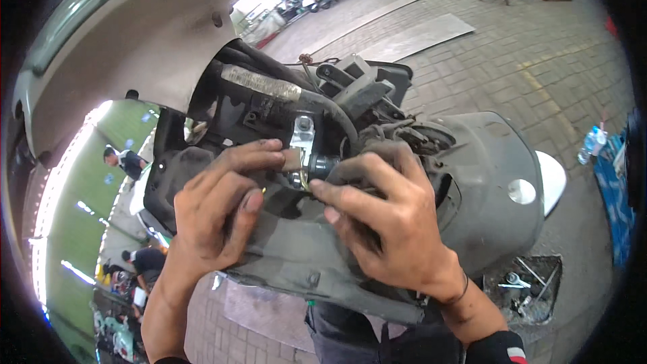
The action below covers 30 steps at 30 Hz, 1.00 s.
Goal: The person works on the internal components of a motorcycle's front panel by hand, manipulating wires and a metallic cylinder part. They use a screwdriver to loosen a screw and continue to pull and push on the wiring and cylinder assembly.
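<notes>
A scooter's stripped front end lies before me, its dark frame and grey plastic panel [290, 236] exposed. Bolted to the frame is a silver metal bracket [303, 136], with a short black cylindrical part [325, 167] beside its lower end. My left hand [219, 205] is curled left of the bracket, its fingertips at a small tan piece [291, 160]; a yellow tip shows by the thumb. From the right, my right hand [391, 212] is bent in with its fingertips closed at a thin yellow-green wire [304, 179]. What lies under my left fingers is hidden.
Above left hangs a large pale body panel [128, 47]. A grey rounded fender-like cover [495, 175] extends right. On the paving, a tray [495, 280] holds metal tools. A water bottle [590, 145] stands by blue cloth [613, 195]. People and scooters are farther off.
</notes>
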Available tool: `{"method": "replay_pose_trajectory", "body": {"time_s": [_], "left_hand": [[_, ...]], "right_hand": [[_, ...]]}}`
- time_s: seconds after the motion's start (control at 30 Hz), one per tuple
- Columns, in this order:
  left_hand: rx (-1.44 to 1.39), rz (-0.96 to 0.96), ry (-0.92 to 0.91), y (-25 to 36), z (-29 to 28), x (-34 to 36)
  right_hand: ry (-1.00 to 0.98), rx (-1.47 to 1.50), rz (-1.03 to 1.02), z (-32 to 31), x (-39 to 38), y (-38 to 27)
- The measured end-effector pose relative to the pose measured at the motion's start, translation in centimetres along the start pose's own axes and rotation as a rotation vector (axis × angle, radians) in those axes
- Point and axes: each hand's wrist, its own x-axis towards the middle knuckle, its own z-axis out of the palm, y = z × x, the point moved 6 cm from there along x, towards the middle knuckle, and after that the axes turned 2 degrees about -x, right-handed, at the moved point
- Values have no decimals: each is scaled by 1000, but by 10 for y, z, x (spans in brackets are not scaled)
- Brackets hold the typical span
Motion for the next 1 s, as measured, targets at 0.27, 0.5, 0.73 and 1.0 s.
{"method": "replay_pose_trajectory", "body": {"time_s": [0.27, 0.5, 0.73, 1.0], "left_hand": [[57, 23, -26, 3, 5, 4], [84, 24, -87, -2, 3, 1], [92, 30, -110, -3, 5, -1], [106, 77, -121, -5, 4, -3]], "right_hand": [[-49, 28, 24, 6, -6, 7], [-32, 69, 86, 5, 11, 9], [0, 194, 139, 7, 24, 21], [-45, 51, 36, 10, 37, 15]]}}
